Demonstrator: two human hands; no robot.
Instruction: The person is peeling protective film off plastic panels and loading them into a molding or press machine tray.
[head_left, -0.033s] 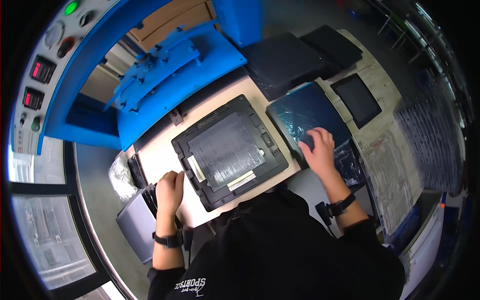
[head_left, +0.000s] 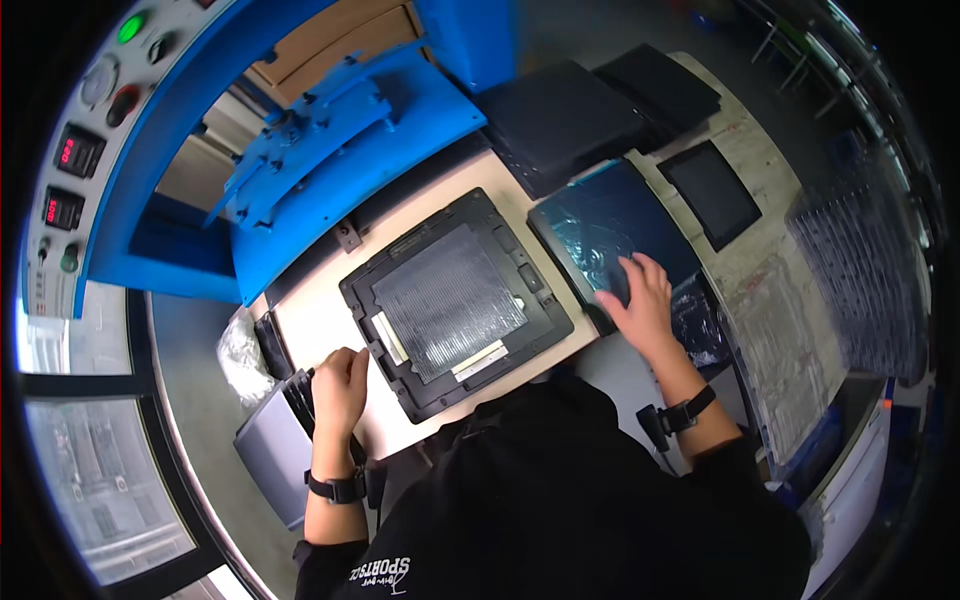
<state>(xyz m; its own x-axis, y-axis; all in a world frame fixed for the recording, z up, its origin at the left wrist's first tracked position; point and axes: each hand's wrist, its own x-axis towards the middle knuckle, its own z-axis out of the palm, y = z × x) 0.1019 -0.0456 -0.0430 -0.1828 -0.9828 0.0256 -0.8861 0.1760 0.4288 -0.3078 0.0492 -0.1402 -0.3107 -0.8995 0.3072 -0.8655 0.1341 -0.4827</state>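
Observation:
A square black frame-like tray [head_left: 555,318] lies on the pale worktable, with a ribbed, glossy grey sheet [head_left: 450,300] inside it. Two cream strips [head_left: 482,360] sit along the sheet's near and left edges. My left hand [head_left: 340,388] is closed at the table's near left edge, beside the tray and apart from it. Whether its curled fingers hold anything is hidden. To the right, my right hand [head_left: 642,305] has its fingers spread over the near edge of a dark panel covered in shiny bluish film [head_left: 625,215]. The fingertips seem to rest on that film.
A blue press [head_left: 345,140] with a control panel stands at the far left. Black flat panels [head_left: 560,120] lie at the back; a smaller dark panel [head_left: 708,193] is at right, near stacked clear ribbed trays [head_left: 865,280]. Crumpled clear plastic [head_left: 243,360] lies left.
The whole view has shifted slightly. Both hands keep nearly the same place beside the tray and on the filmed panel.

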